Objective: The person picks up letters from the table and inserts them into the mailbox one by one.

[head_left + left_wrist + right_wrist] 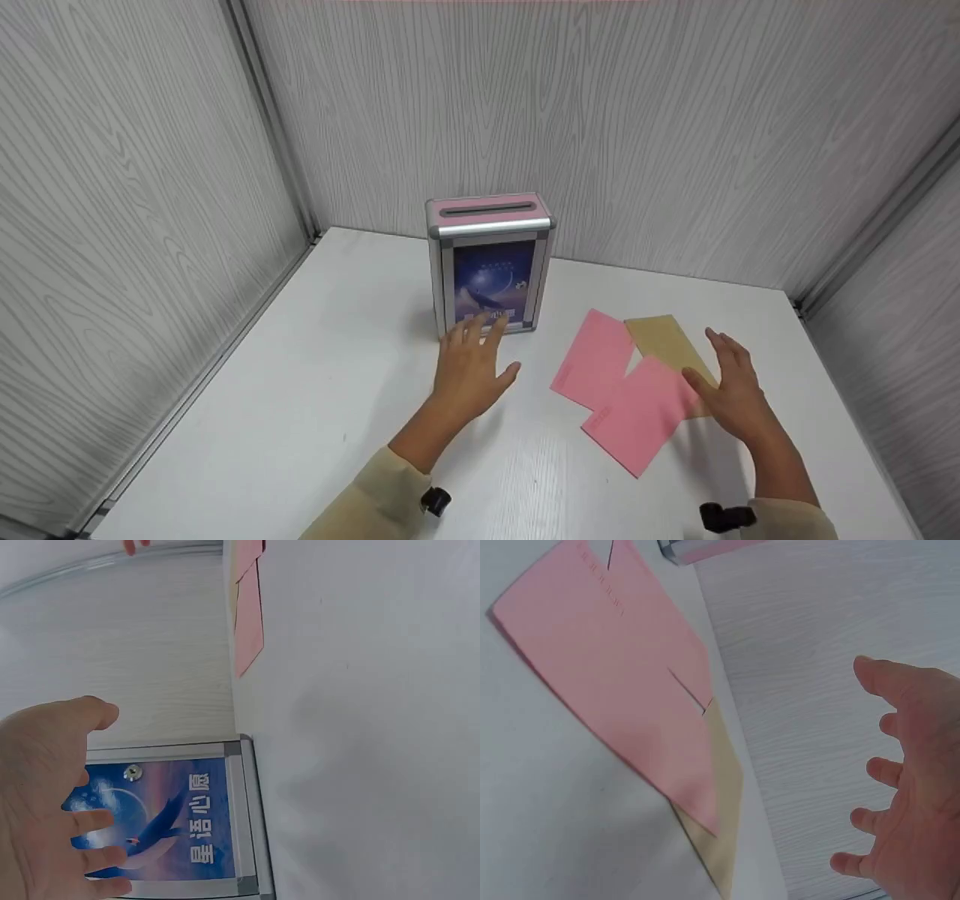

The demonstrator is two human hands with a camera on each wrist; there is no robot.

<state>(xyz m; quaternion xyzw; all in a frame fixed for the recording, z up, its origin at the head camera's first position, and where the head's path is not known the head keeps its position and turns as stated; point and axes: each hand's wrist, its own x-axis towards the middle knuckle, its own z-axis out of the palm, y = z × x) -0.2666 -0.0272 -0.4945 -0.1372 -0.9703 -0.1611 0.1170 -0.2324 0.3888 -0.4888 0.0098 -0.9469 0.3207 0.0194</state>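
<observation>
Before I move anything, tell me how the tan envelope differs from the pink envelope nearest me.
Color: the tan envelope is brownish yellow; the nearest pink envelope is pink. Layering: the tan envelope is partly covered, while the nearest pink envelope overlaps it. Place: the tan envelope reaches farther back; the nearest pink envelope reaches closer to you. Both lie on the white table.

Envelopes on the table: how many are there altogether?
3: a back pink envelope right of the box, a tan envelope farther right, and a front pink envelope overlapping both. More could be hidden underneath.
</observation>
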